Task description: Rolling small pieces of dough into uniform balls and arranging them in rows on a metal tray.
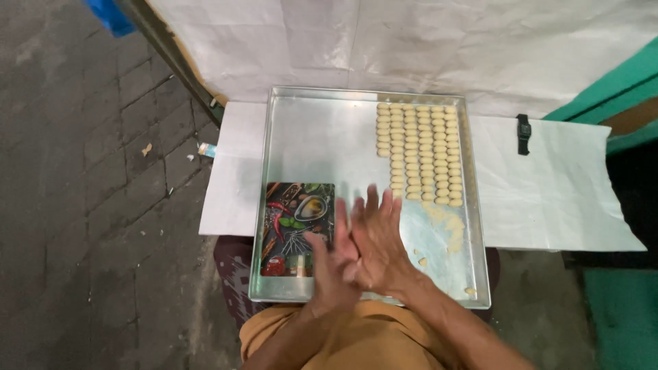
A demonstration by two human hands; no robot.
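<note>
My left hand (329, 264) and my right hand (377, 243) were pressed together, palm against palm, fingers stretched out flat. I could not tell if a bit of dough was between the palms, because they hid it. The hands were over the near part of the metal tray (308, 130), between the printed board and the loose dough.

The tray lay on a white sheet (555, 192). In the far right corner of the tray stood the shaped dough pieces (421, 151) in neat rows: I counted seven columns, the left ones shorter, so perhaps around eighty pieces; the exact number was too small to see. Near the right wall of the tray lay some loose dough scraps (449, 229), maybe six or seven. There was one printed board (298, 229), with pictures of spices, in the near left corner of the tray, and one black wristwatch (524, 133) on the sheet, right of the tray.

I judged that a risk was my right wrist brushing the nearest rows and squashing them. Also, the tray's near edge seemed to rest over my lap, so a push could tip it.
</note>
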